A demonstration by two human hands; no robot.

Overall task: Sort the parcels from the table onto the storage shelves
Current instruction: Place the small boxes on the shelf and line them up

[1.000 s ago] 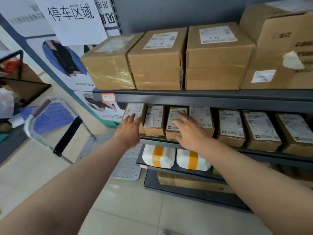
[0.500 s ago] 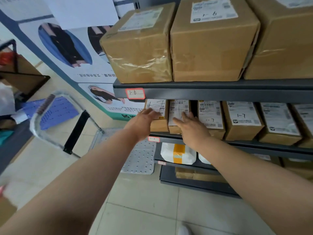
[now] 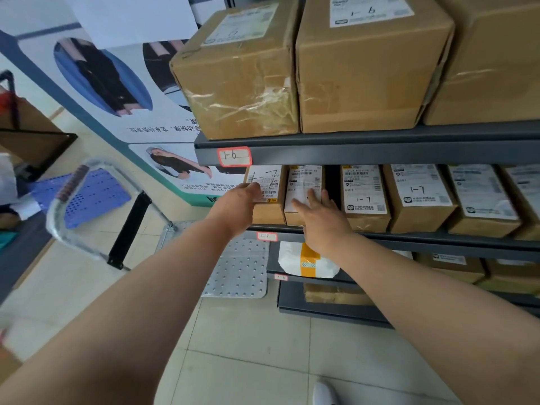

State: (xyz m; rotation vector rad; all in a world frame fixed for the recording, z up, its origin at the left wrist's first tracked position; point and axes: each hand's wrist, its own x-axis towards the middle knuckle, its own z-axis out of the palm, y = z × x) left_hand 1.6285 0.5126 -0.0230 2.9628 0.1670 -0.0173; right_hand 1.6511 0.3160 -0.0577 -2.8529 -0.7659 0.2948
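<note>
Left hand [image 3: 238, 206] fingers flat on end parcel [image 3: 264, 197]; right hand [image 3: 321, 222] fingers spread on second parcel [image 3: 302, 182]. Third parcel [image 3: 365, 194] right of fingers, across a gap. Right hand was on third parcel a second ago.

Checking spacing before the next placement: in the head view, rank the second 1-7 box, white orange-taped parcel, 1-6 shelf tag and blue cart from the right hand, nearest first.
1. Second 1-7 box: under the right hand, touched by its fingers.
2. White orange-taped parcel: on the shelf just below.
3. 1-6 shelf tag: up and left.
4. Blue cart: far left.
</note>
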